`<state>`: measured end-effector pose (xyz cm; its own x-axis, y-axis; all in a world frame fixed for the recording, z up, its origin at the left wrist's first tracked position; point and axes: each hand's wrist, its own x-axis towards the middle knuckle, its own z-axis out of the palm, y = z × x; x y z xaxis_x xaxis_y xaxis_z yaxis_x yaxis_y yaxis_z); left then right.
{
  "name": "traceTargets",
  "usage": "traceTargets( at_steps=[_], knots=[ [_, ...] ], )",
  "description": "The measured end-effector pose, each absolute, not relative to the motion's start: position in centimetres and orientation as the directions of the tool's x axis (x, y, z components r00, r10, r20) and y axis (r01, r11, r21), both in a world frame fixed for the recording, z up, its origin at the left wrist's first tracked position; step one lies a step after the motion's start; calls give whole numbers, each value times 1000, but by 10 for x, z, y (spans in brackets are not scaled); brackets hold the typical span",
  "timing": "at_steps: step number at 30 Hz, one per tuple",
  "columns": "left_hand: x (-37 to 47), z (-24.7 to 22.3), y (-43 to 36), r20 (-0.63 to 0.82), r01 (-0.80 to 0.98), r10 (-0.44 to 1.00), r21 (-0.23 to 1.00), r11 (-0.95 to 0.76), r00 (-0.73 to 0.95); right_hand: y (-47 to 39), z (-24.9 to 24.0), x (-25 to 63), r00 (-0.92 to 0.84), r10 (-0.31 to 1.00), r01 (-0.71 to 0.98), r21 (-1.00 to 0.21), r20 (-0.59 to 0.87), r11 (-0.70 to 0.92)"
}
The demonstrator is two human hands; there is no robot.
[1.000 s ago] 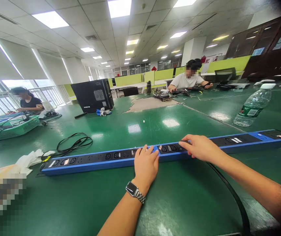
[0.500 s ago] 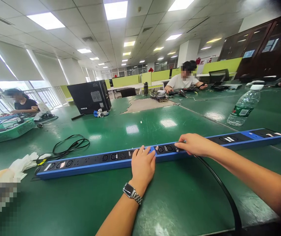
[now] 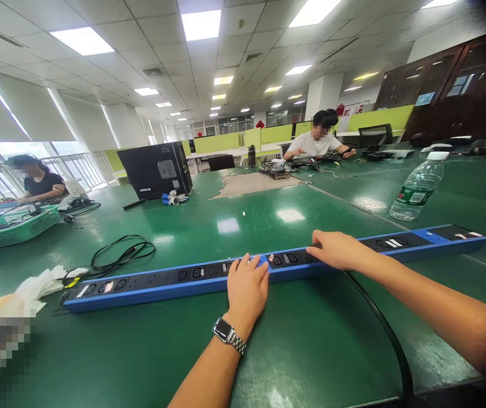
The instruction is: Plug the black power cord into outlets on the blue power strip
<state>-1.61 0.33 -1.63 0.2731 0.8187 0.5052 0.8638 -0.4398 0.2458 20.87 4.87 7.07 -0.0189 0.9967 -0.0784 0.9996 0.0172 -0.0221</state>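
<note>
Around the frame's centre, the left hand (image 3: 248, 286) lies flat, fingers slightly spread, on a long blue-edged black power strip (image 3: 290, 260); beside it, the right hand (image 3: 339, 249) pinches the mostly hidden end of a thick black cable (image 3: 373, 313). Glossy green tabletop (image 3: 149, 351) spreads beneath, broken by a ragged tan patch (image 3: 251, 185) at mid-frame. Lime-green partitions (image 3: 277, 132) line the background, dark wooden cabinets (image 3: 438, 113) stand upper right, and lit white panels (image 3: 201, 25) dot the ceiling (image 3: 153, 28).

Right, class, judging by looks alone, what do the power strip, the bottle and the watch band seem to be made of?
Power strip: perhaps painted metal, given its even blue and soft sheen; its black sockets look like moulded plastic.
Bottle: probably thin plastic, being clear and glinting.
Watch band: likely polished metal, from its silvery links.
</note>
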Motion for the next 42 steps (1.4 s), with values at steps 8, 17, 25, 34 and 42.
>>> traceTargets(
  at_steps=[8,17,25,34,42],
  knots=[
    [-16,-14,4,481,863,830,250,-439,283,45,70,223,-15,986,966,-259,-163,-29],
    [-9,-12,0,495,874,793,123,-469,356,31,67,184,-116,993,972,-210,-23,109],
    [-4,-12,-3,468,872,794,93,-481,388,31,71,168,-64,997,991,-120,-52,58],
    [-4,-9,-5,453,867,806,126,-482,382,24,81,154,-37,997,999,27,-70,39],
    [-6,-10,-3,458,862,806,146,-485,376,15,76,150,18,999,996,87,33,-21]
  ],
)
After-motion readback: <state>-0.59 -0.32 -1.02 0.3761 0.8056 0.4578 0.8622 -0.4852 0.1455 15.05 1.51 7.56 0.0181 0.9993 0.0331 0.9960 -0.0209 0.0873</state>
